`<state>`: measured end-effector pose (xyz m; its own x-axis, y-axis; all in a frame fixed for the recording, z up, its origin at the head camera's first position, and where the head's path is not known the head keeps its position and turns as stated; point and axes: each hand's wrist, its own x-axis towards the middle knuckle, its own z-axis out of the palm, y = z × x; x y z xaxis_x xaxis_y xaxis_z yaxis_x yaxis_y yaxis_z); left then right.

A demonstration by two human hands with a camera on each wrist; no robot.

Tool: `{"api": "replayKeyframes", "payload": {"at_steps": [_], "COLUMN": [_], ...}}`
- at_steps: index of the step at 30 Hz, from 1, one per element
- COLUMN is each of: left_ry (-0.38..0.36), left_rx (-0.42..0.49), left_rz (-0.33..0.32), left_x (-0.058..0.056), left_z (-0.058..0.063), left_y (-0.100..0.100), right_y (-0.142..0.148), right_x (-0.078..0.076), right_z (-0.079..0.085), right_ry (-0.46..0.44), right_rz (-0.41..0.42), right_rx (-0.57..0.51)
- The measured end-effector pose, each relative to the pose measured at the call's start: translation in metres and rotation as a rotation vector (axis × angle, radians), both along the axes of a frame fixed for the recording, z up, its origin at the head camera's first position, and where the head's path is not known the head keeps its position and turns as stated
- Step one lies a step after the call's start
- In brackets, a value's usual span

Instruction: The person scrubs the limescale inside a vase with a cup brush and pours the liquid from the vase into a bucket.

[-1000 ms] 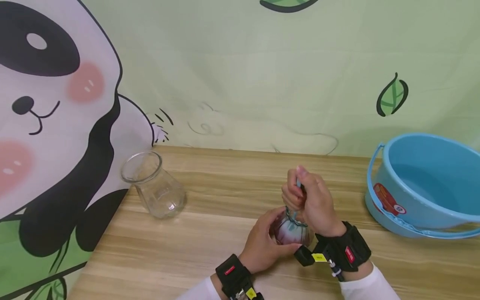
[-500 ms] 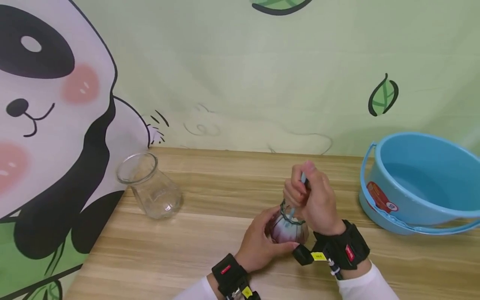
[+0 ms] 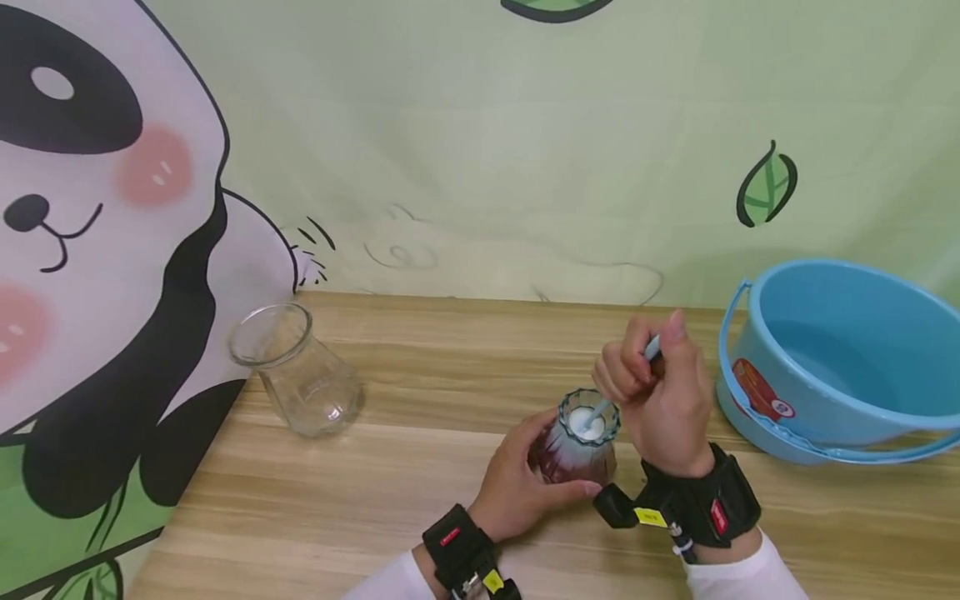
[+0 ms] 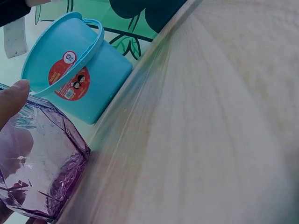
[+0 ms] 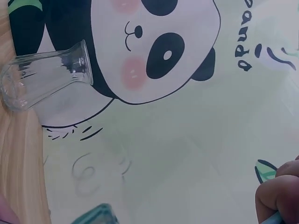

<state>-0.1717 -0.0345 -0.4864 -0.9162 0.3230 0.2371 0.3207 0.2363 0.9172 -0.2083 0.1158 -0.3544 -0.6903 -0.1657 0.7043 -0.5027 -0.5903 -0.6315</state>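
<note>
On the table, my left hand (image 3: 517, 483) grips the side of a faceted glass vase (image 3: 573, 458), purple below with a blue scalloped rim. The left wrist view shows this vase (image 4: 42, 158) close up, thumb against its wall. My right hand (image 3: 660, 400) is wrapped round the light blue handle of a bottle brush (image 3: 597, 413), above and right of the mouth. The handle slants down into the vase, where a white head fills the opening; anything lower is hidden. In the right wrist view, curled fingers (image 5: 280, 196) and part of the vase rim (image 5: 96, 214) show.
A clear glass vase (image 3: 315, 383) stands at the left on the wooden table (image 3: 420, 367). At the right is a blue bucket (image 3: 817, 367) with its handle lowered. A panda backdrop (image 3: 480, 167) hangs behind the table edge.
My right hand has moved right and slightly up, the brush handle now tilting more to the right. The vase mouth and white head have come into sight; the left hand keeps its grip.
</note>
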Motion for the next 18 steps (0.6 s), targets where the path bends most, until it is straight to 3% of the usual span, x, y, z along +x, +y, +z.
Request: {"api": "replayKeyframes", "payload": {"at_steps": [2, 5, 12, 18], "left_ry": [-0.014, -0.009, -0.005, -0.013], "left_rx": [-0.008, -0.016, -0.041, -0.041], "left_rz": [-0.004, -0.006, -0.006, -0.005], "left_x": [0.001, -0.001, -0.01, -0.01], "left_z": [0.003, -0.003, -0.028, -0.03], "left_y": [0.0, 0.0, 0.001, 0.0], "right_y": [-0.001, -0.002, -0.004, -0.005], "right_x": [0.001, 0.003, 0.006, 0.007], "right_z": [0.001, 0.001, 0.0, -0.001], "right_ry": [0.013, 0.034, 0.075, 0.104], "right_rz": [-0.014, -0.037, -0.032, -0.023], "right_rx": [0.003, 0.011, 0.057, 0.106]}}
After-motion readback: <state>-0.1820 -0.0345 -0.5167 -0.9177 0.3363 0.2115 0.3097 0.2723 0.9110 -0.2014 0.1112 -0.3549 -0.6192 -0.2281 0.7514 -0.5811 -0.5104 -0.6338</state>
